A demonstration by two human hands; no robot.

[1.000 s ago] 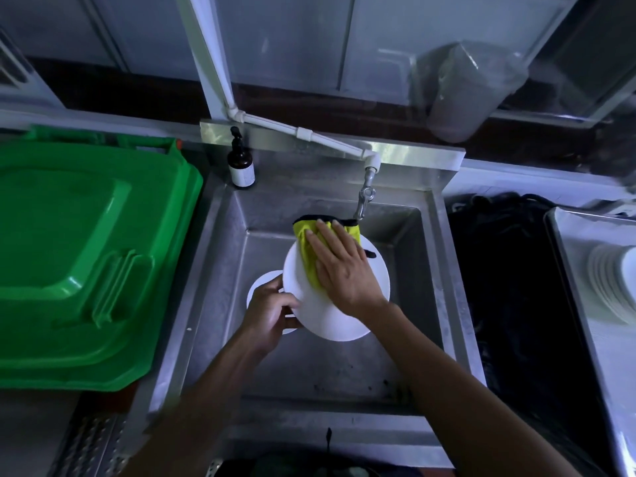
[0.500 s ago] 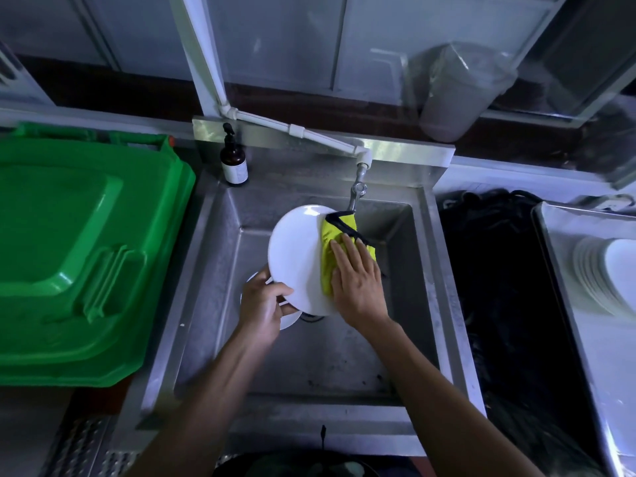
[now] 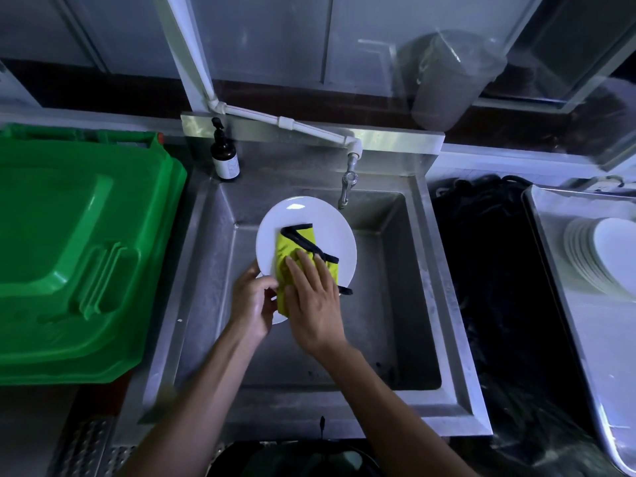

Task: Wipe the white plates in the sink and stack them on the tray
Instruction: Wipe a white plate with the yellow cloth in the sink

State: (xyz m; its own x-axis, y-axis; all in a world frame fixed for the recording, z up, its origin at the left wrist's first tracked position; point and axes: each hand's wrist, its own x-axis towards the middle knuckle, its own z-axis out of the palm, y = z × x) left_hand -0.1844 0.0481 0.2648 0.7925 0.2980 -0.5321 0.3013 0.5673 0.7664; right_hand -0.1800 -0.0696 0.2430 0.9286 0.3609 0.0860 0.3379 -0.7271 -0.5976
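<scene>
White plate (image 3: 303, 218), yellow-green cloth (image 3: 296, 244) edged in black, bright green bin lid (image 3: 79, 256), grey steel sink (image 3: 395, 304), brown bottle (image 3: 224, 156) with white label.

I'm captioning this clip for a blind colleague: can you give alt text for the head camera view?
Over a steel sink, the left hand grips a round white plate by its edge while the right hand presses a yellow black-trimmed cloth flat against it. More white plates lie stacked on a metal tray at right.
</scene>
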